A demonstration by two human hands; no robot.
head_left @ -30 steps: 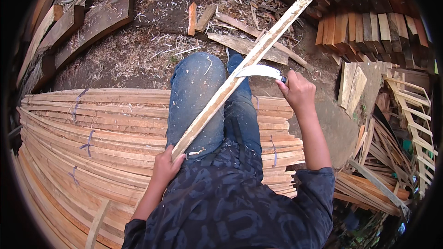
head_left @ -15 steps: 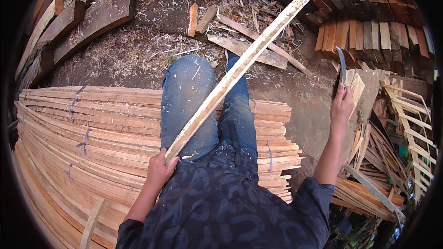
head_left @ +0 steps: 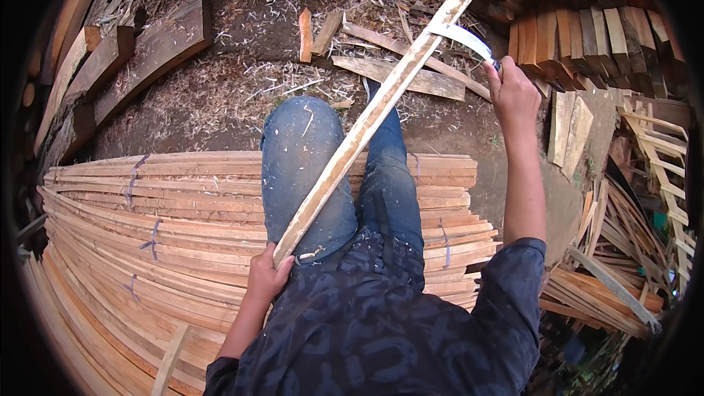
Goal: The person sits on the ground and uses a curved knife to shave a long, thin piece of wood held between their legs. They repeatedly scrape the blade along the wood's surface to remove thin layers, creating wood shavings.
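Note:
My left hand (head_left: pixel 268 271) is closed around the near end of a long, pale wooden pole (head_left: pixel 372 114) with brown bark patches. The pole slants across my thigh up to the far right, and its far end runs out of view. In my right hand (head_left: pixel 515 92) is a knife (head_left: pixel 463 37) with a curved, shiny blade. That blade meets the upper part of the pole from its right side. My fingers hide most of the handle. Below the pole are my legs in dusty blue jeans (head_left: pixel 306 165), with wood shavings stuck to them.
Bundles of thin wooden strips (head_left: pixel 183 242), tied with purple bands, lie under and beside me. Thick curved beams (head_left: pixel 158 55) lie at the far left. Stacked boards (head_left: pixel 587 44) rise at the far right, with loose planks (head_left: pixel 400 77) and shavings ahead and a wooden ladder-like frame (head_left: pixel 664 176) at right.
My right hand has swung inward to the left, bringing the knife from out at the right onto the pole. My left hand keeps its hold on the pole's near end.

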